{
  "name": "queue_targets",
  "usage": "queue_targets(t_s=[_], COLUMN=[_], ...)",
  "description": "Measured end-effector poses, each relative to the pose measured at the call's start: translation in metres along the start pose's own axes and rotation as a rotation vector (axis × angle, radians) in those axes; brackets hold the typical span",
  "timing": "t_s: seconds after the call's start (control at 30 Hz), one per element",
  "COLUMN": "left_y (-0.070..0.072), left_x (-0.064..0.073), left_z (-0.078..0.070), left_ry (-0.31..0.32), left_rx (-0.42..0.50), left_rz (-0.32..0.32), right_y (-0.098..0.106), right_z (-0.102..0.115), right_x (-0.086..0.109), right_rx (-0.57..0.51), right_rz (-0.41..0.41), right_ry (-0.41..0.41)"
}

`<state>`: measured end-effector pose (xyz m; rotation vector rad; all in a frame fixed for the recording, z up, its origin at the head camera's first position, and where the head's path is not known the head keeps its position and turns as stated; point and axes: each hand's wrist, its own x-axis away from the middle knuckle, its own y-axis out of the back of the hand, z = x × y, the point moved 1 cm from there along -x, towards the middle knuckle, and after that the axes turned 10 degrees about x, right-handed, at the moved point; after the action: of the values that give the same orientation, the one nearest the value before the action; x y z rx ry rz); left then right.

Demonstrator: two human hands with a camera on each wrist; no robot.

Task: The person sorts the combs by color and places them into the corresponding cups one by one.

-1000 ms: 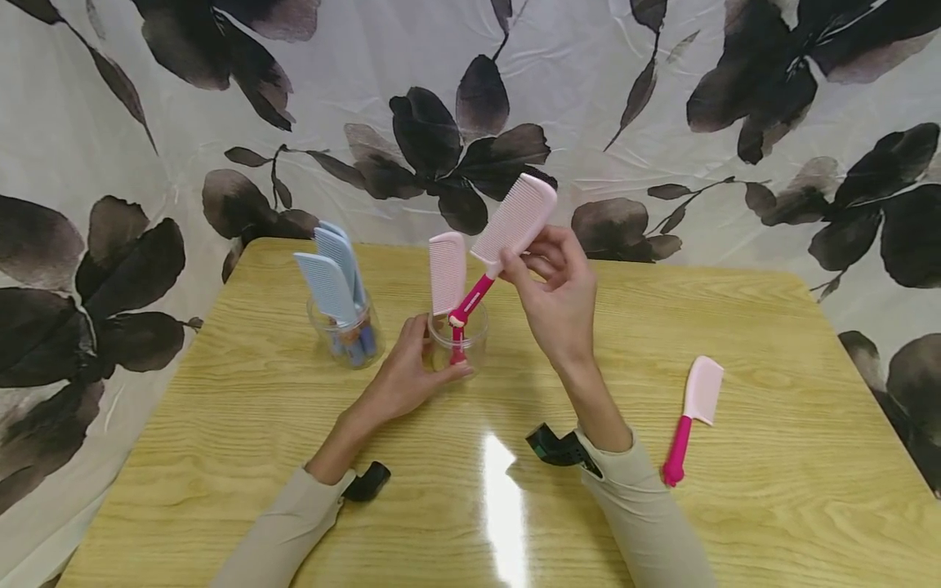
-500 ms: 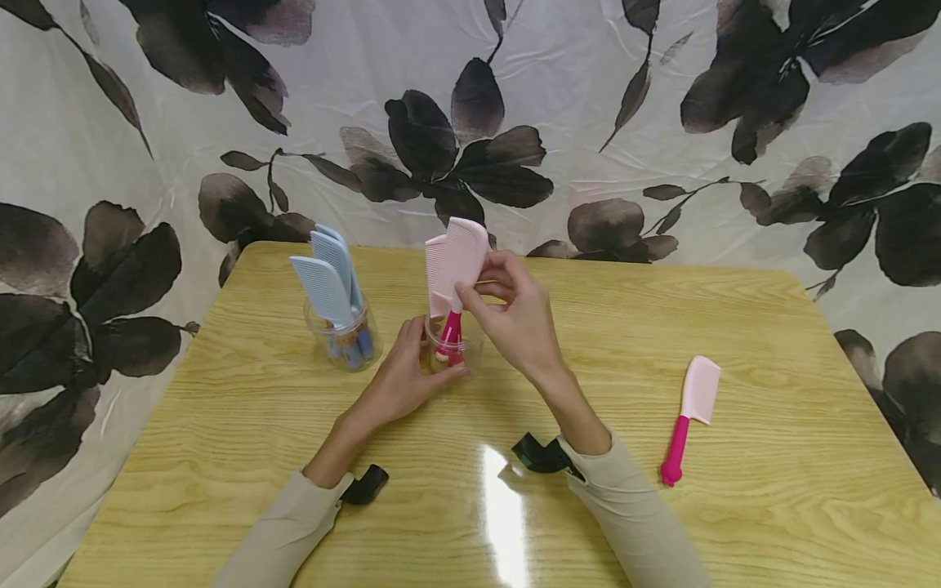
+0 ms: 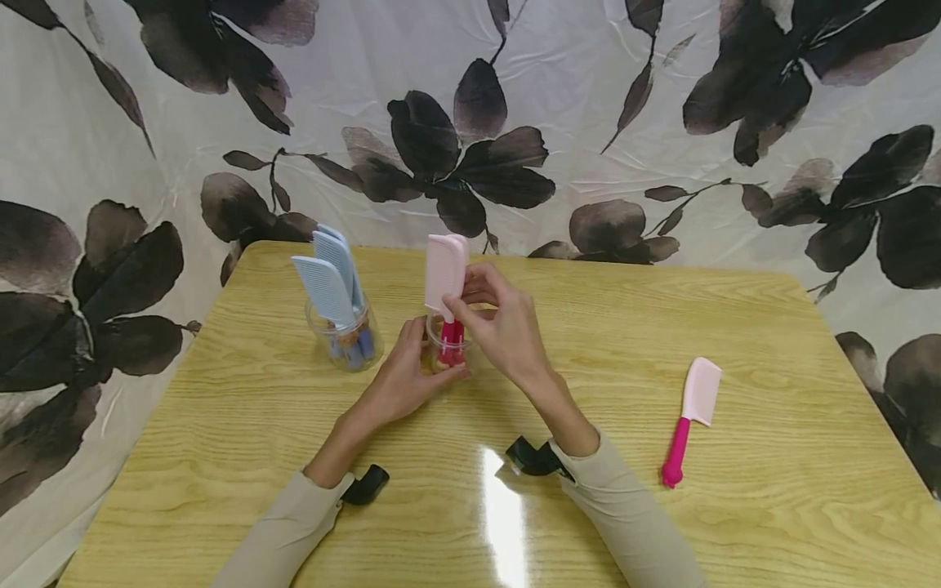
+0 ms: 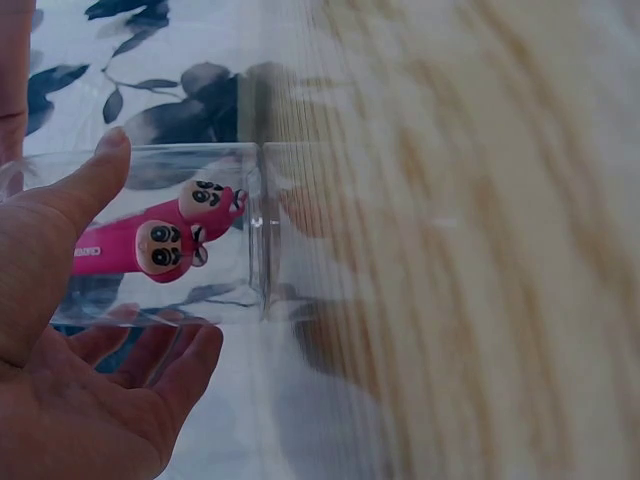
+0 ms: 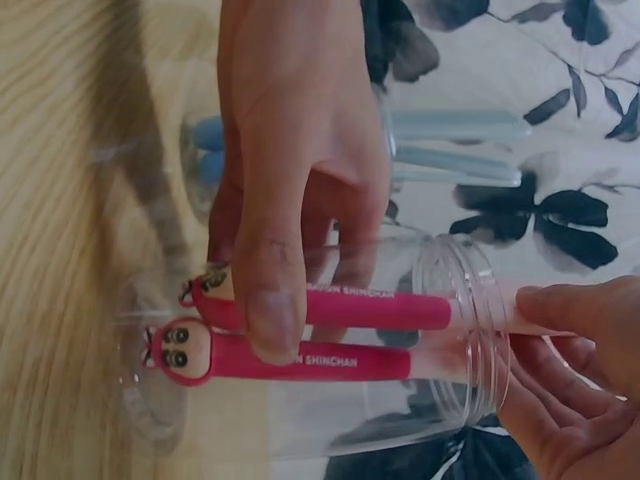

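My left hand [image 3: 400, 377] grips a clear jar [image 5: 350, 435] from the left, thumb in front and fingers behind, and the jar stands on the table. Between thumb and fingers, my right hand [image 3: 506, 327] pinches the pale pink head of a comb [image 3: 443, 282] above the jar's rim. That comb's magenta handle [image 5: 310, 360] is down inside the jar, beside the handle of a second pink comb [image 3: 461, 245]. Both handles end in small cartoon faces [image 4: 160, 250] close to the jar's bottom. The second comb's head is mostly hidden behind the first.
Left of my hands stands another clear jar [image 3: 316, 327] with several light blue combs [image 3: 327, 286] in it. A third pink comb [image 3: 691, 416] lies on the wooden table [image 3: 772, 343] at the right. A floral cloth [image 3: 573, 98] hangs behind the table's far edge.
My right hand has moved left and down, bringing the tilted comb upright and its handle into the jar beside the other. My left hand has kept its hold on the jar.
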<state>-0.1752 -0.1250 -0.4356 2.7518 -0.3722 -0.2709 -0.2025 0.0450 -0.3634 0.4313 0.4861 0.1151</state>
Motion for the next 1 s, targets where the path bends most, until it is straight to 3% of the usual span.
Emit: queue_targets(t_s=[0.37,0.5,0.63,1.0], left_y=[-0.001,-0.002,-0.001,-0.001], left_x=[-0.001,-0.001,0.0,-0.001], left_z=[-0.001,-0.001,0.0,-0.001], left_ry=[0.014,0.011,0.002,0.009], left_rx=[0.015,0.023,0.011,-0.005], left_rz=[0.003,0.003,0.0,0.008], right_y=[0.003,0.006,0.011,0.021], right_z=[-0.002,-0.001,-0.002,-0.006], right_x=[0.0,0.0,-0.001,0.005], right_rx=[0.212,0.233,0.212,0.129], right_rz=[-0.084,-0.129,-0.143,-0.081], right_ry=[0.075,0.053,0.018,-0.041])
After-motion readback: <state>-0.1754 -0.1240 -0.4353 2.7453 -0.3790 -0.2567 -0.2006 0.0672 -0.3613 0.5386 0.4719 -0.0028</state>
